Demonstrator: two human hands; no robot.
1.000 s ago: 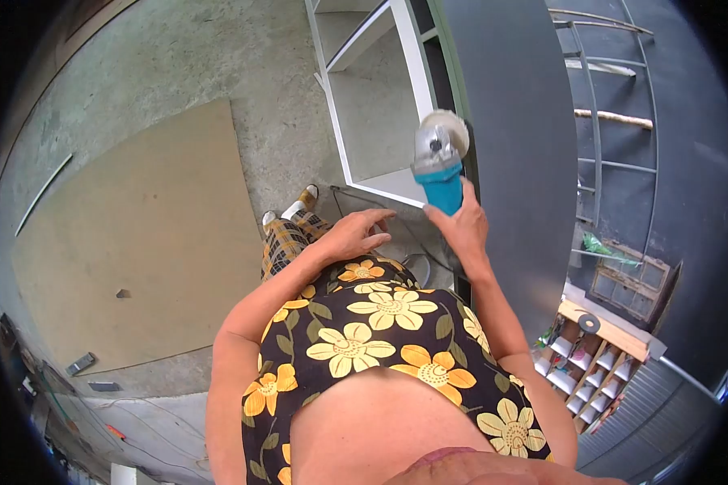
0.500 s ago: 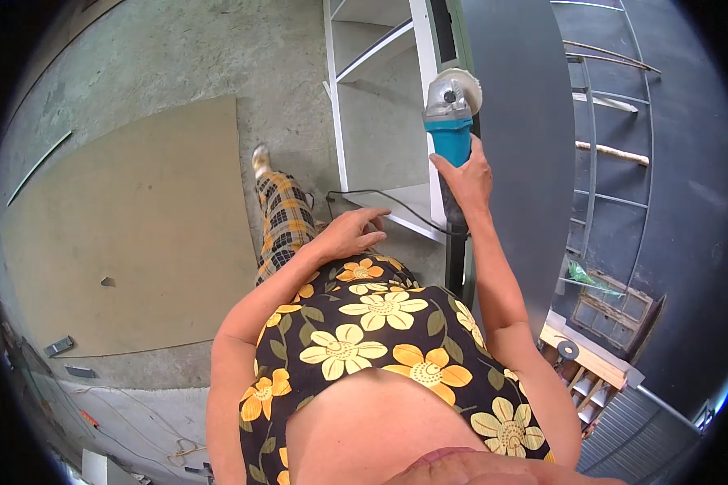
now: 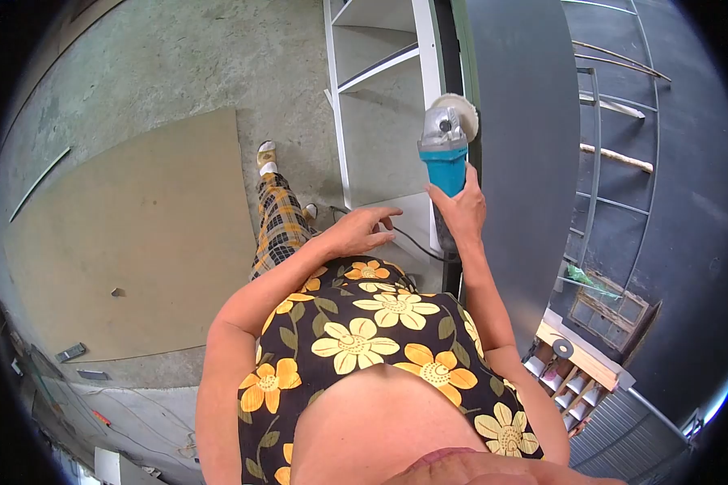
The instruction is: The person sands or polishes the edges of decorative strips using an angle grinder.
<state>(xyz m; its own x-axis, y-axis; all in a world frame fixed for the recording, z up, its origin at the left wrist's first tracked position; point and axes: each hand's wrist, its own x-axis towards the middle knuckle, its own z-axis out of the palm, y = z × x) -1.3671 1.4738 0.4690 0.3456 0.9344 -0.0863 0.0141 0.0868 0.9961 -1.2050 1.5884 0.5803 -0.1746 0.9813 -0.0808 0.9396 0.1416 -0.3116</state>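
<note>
My right hand (image 3: 463, 208) is wrapped round the teal body of an angle grinder (image 3: 446, 166) with a grey metal head. A pale round buffing pad (image 3: 459, 113) is fitted to the grinder and lies against the dark green edge of a panel. My left hand (image 3: 362, 229) hangs in front of my body with its fingers apart, holding nothing. Below the grinder, a black cord (image 3: 416, 242) curves past that hand. Beside the grinder stands a white frame with shelves (image 3: 434, 61).
A large dark grey panel (image 3: 526, 145) stands to the right. Farther right are a metal ladder-like rack (image 3: 597, 162) and a wooden rack with compartments (image 3: 578, 364). A brown sheet (image 3: 137, 242) lies on the concrete floor at the left.
The grinder and my right hand have moved back toward my body along the panel edge. My left hand has barely moved and stays apart from everything.
</note>
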